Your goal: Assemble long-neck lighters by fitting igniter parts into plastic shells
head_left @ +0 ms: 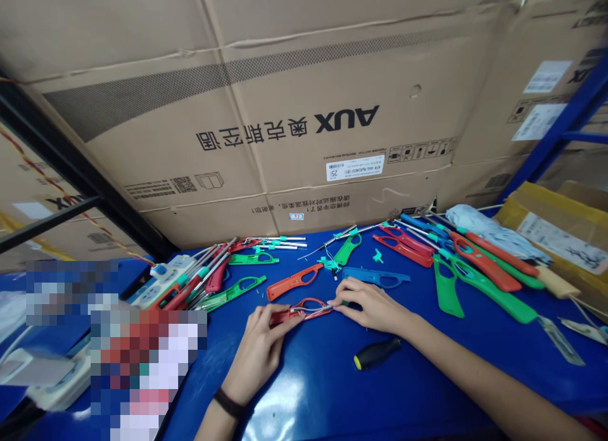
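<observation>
Noting a red utility-lighter casing (300, 312) at front centre of the blue counter (313, 390), gripped by the closed fingers of both the left hand (259, 358) and the right hand (370, 305), its thin wires and metal tube lying exposed. The work appears part-way: an orange casing (293, 282), a green casing (484, 295) and a blue casing (375, 277) lie open and separate, with a bundle of metal lighter barrels (199, 279) farther left. A black-handled screwdriver (377, 353) lies just below the right hand. Fingers hide the casing's inner joins; pixelated patches obscure the lower left.
</observation>
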A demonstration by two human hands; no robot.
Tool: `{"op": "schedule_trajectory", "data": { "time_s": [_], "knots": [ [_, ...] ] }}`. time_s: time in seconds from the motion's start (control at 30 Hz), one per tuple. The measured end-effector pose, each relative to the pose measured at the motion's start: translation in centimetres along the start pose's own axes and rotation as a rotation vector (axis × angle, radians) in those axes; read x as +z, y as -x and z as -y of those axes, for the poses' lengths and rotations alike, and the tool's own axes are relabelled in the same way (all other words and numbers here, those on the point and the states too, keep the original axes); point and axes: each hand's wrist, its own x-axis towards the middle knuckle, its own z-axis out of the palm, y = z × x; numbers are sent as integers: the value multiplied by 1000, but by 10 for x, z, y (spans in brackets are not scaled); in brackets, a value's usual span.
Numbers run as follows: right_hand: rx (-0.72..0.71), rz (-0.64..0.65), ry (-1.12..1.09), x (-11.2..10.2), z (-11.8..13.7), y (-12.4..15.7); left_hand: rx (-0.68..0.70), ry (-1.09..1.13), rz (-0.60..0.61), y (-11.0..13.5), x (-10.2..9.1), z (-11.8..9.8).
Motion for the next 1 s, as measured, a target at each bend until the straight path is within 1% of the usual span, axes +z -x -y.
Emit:
{"op": "schedule_trajectory", "data": {
  "time_s": [0.07,0.2,0.4,0.67,0.77,1.0],
  "knots": [
    [2,1,8,0,-1,0,-1,1,0,0,0,0],
    [-1,-21,-44,0,-5,1,-10,-4,5,-1,-1,0],
    [66,-21,-35,0,-8,3,-15,-5,12,-1,-1,-1],
    [100,-3,-37,-5,-8,2,-16,6,12,-1,-2,-2],
    [90,-1,-50,-5,-9,1,-15,7,10,-1,-2,-2],
    [57,-44,-91,1,-7,-3,-17,13,24,-3,-2,-2]
  ]
}}
